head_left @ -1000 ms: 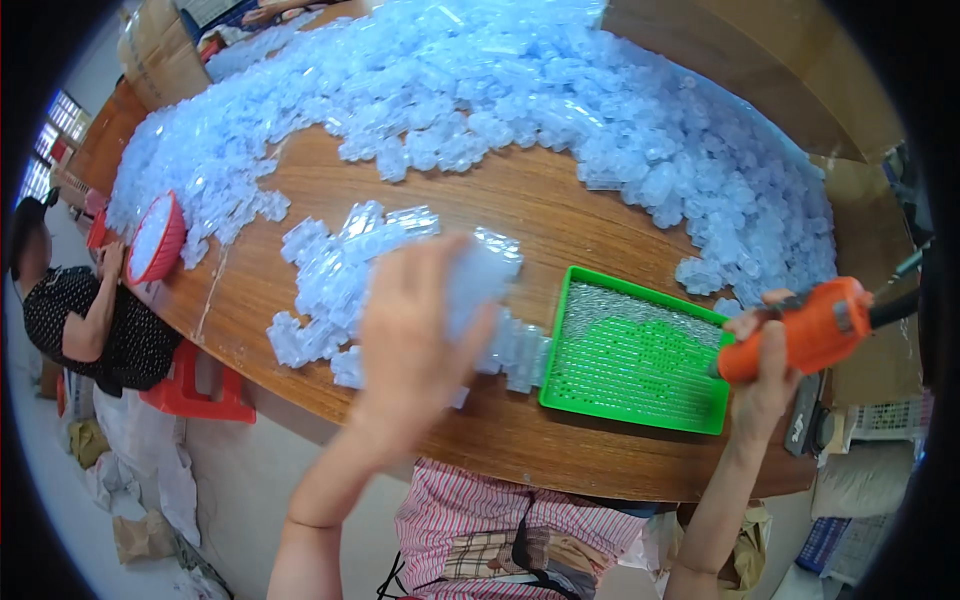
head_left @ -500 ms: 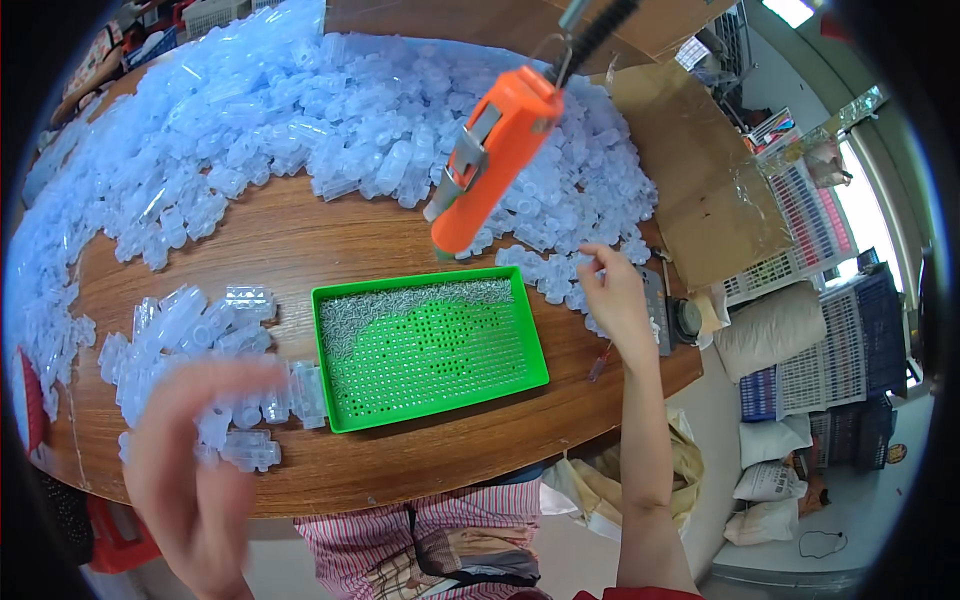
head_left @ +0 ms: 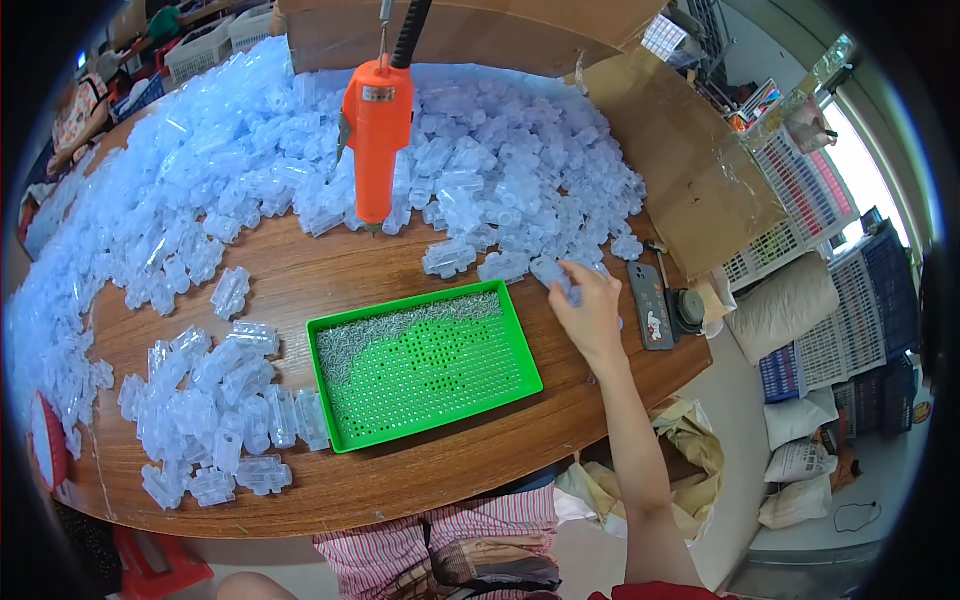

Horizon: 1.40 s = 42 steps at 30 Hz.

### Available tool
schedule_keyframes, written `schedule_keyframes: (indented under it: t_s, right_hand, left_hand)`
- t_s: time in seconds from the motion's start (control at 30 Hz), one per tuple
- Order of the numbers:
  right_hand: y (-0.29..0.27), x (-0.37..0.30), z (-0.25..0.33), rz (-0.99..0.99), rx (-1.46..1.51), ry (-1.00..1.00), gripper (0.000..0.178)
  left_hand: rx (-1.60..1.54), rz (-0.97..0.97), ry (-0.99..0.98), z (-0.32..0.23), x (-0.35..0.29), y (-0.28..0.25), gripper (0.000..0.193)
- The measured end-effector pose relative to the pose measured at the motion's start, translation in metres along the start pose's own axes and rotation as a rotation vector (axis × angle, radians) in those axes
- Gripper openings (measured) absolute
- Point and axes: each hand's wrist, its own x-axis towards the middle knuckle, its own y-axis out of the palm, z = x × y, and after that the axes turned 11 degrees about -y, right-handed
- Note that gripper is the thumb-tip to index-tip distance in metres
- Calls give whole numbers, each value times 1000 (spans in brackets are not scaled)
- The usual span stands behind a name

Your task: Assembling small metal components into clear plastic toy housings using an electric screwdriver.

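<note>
Head cam, going left to right. At about 8 o'clock on the desk sits my small cluster of clear plastic housings, all lying flat and touching each other. My left hand isn't anywhere in the shot, so I can't say what it's doing. Next over, dead centre, is the green tray with a drift of little screws along its far edge. Hanging above it at 12 o'clock is the orange electric screwdriver, tip pointing down, nobody holding it.

Now the bit that matters: my right hand is out at roughly 2 o'clock from the tray, just off its far right corner. The grip is closing around one clear housing piece at the near edge of the big pile. Fingers look curled on it, though how firm the pinch is I can't tell. That piece lies at 11 o'clock from my palm, long axis running roughly 10 to 4. A dark phone lies just right of my knuckles.
</note>
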Motion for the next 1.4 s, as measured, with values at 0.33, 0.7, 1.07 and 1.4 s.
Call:
schedule_keyframes:
  t_s: [0.33,0.7,1.07,1.4]
  right_hand:
    - [-52,-19,21,-198,1116,697,32]
    - [-67,-26,68,-40,1484,689,34]
    - [-79,-30,69,11,1417,678,38]
    - [-65,-21,99,16,1399,697,28]
  left_hand:
    - [1274,91,-730,120,66,-113,22]
    - [1771,428,-1150,171,71,-248,73]
    - [1568,737,-1548,68,132,-254,63]
    - [1721,822,-2007,36,137,-267,79]
